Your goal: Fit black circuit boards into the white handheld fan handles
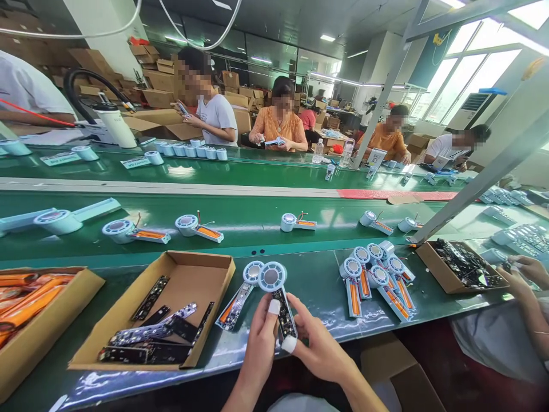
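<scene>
Both my hands hold one pale blue handheld fan half (274, 283) over the near edge of the green bench. A black circuit board lies in its handle. My left hand (259, 337) grips the handle's left side, its taped thumb pressed on the board. My right hand (315, 343) wraps the right side, a taped fingertip at the handle's lower end. A second fan half (242, 292) with an orange battery lies on the bench just left of the held one.
An open cardboard box (189, 274) of black circuit boards sits at my left, and a box of orange batteries (26, 309) further left. Several fan halves (377, 277) are piled at right, others ride the green belt (240, 220). A co-worker's hands (521, 274) work beside another box; people sit opposite.
</scene>
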{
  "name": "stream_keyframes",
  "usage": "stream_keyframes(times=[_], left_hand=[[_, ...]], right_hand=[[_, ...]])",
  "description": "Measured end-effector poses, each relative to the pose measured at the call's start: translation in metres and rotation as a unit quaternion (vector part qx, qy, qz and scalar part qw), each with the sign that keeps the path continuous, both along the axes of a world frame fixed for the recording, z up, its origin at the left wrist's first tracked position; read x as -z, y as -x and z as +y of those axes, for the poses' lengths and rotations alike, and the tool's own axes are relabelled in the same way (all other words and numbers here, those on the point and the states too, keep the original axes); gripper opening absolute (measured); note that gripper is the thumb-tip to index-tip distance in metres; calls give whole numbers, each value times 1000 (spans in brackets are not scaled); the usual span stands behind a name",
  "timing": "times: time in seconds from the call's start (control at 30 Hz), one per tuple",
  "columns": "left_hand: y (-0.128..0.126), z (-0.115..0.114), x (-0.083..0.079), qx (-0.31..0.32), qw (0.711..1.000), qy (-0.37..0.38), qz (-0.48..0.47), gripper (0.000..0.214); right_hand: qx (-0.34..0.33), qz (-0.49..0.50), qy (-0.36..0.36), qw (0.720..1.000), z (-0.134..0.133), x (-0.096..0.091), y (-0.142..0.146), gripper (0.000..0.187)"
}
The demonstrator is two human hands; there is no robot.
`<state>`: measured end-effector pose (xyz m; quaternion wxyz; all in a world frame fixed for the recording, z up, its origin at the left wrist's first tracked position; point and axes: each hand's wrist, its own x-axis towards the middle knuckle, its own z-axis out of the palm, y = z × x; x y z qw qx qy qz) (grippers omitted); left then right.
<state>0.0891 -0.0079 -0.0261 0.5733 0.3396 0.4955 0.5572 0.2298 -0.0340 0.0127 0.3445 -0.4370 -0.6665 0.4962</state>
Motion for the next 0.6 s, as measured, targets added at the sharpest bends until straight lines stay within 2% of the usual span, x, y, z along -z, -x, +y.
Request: stream_keyframes(times=[0.13, 0.2, 0.3, 0.37, 0.47, 0.53, 0.6], left_hand=[[0, -2, 2, 24, 999, 31, -7, 68], [-1, -2, 1, 26, 999, 33, -5, 70], [-3, -2, -1, 25, 999, 22, -9, 67], [-5, -3, -3, 24, 1000, 16, -3, 64], [-9, -1, -6, 3, 998, 26, 59, 55], [-9, 3, -9, 12, 990, 13, 140, 47], [-4, 8, -13, 52, 974, -22, 218, 41]], right_hand=[[47, 191, 78, 977, -2, 14, 10, 71], [68, 227, 90, 967, -4, 19, 16, 72], [73, 223, 80, 969, -5, 21, 17, 72], [66, 177, 53, 981, -5, 19, 15, 65], [103, 26, -37, 994, -2, 14, 11, 62], [137, -92, -101, 981, 2, 14, 11, 66], [138, -189, -136, 963, 8, 18, 11, 69]])
